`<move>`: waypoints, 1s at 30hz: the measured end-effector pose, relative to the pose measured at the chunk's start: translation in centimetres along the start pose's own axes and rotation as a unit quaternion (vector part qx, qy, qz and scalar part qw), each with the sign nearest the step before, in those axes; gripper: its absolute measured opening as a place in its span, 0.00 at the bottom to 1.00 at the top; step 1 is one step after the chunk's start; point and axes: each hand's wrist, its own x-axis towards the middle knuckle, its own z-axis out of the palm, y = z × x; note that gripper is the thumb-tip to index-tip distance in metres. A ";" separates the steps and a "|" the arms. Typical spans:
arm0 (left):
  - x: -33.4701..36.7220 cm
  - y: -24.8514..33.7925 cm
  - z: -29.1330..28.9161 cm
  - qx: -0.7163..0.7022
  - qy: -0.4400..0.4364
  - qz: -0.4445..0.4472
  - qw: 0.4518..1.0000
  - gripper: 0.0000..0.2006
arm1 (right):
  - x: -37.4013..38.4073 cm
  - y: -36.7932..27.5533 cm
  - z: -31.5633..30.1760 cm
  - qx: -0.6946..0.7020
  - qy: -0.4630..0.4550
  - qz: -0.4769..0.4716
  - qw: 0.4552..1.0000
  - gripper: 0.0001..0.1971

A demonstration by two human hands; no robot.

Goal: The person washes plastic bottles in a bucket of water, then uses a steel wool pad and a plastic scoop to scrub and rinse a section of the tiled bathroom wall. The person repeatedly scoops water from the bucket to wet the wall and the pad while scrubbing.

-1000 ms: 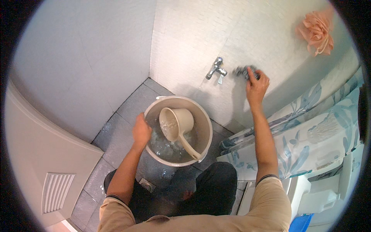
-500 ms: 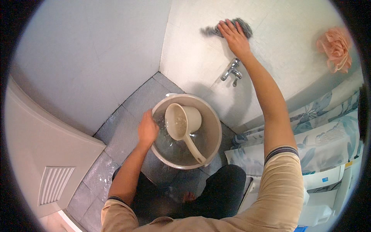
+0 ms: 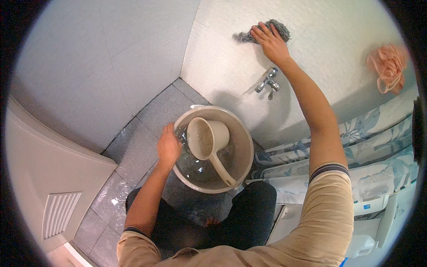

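Note:
High on the white tiled wall, my right hand (image 3: 272, 43) presses a grey, rough-textured scrubbing cloth (image 3: 280, 30) flat against the surface. One end of the cloth trails out left of my fingers. Below that hand, a chrome tap (image 3: 267, 82) juts from the wall. My left hand (image 3: 169, 146) is closed over the left rim of a beige bucket (image 3: 247, 155); the fingertips are partly hidden. Water fills part of the bucket. A cream dipper (image 3: 220, 135) lies tilted in it, its handle resting toward the near right rim.
A peach mesh bath puff (image 3: 388, 66) hangs on the wall at right. Below it bunches a leaf-patterned shower curtain (image 3: 373, 133). At left stands a beige door (image 3: 31, 164) with a louvred vent (image 3: 61, 215). Wet grey tiles (image 3: 153, 107) cover the floor around the bucket.
My right hand keeps the cloth in nearly the same spot on the wall. The left hand stays at the bucket rim. The whole view has shifted slightly.

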 end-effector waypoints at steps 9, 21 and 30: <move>0.3 0.2 -0.6 0.002 -0.005 -0.018 1.000 0.23 | -14.6 2.0 -6.1 -0.046 -0.131 0.055 0.989 0.27; 0.3 -0.3 -0.1 -0.017 -0.010 0.009 1.000 0.21 | -18.6 3.1 -7.0 -0.063 -0.100 0.115 0.986 0.27; 0.2 -1.0 0.2 -0.035 -0.022 0.020 0.999 0.22 | -2.8 2.5 -2.1 -0.050 0.048 0.120 0.990 0.29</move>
